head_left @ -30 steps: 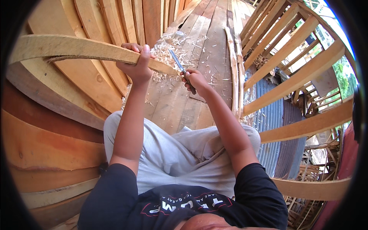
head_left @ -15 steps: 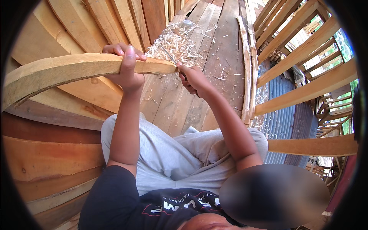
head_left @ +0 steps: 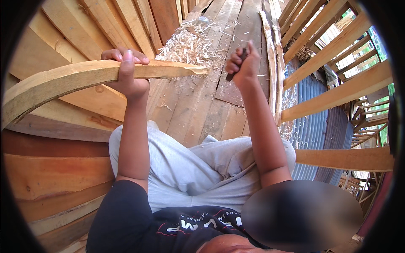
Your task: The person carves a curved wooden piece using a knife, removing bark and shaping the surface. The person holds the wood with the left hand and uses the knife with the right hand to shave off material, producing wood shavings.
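Observation:
A long, pale strip of wood (head_left: 173,71) reaches in from the left rim, its bend perhaps partly from the lens. Its free end, rough and freshly cut, points to the right. My left hand (head_left: 130,80) grips it short of that end, thumb on the near side and fingers over the far side. Off to the right and apart from the wood, my right hand (head_left: 248,67) is closed round the dark handle of a knife (head_left: 230,76). The blade cannot be made out now.
Curled wood shavings (head_left: 185,45) lie heaped on the plank floor (head_left: 190,114) beyond the strip, beside a clear cup-like thing (head_left: 203,20). Wooden boards (head_left: 63,177) stand along my left. Slanting wooden rails (head_left: 337,103) and corrugated metal sheets (head_left: 310,114) are on the right.
My right hand has moved right and away from the wood's end with the knife, baring the cut tip. The left hand and the strip have shifted slightly left.

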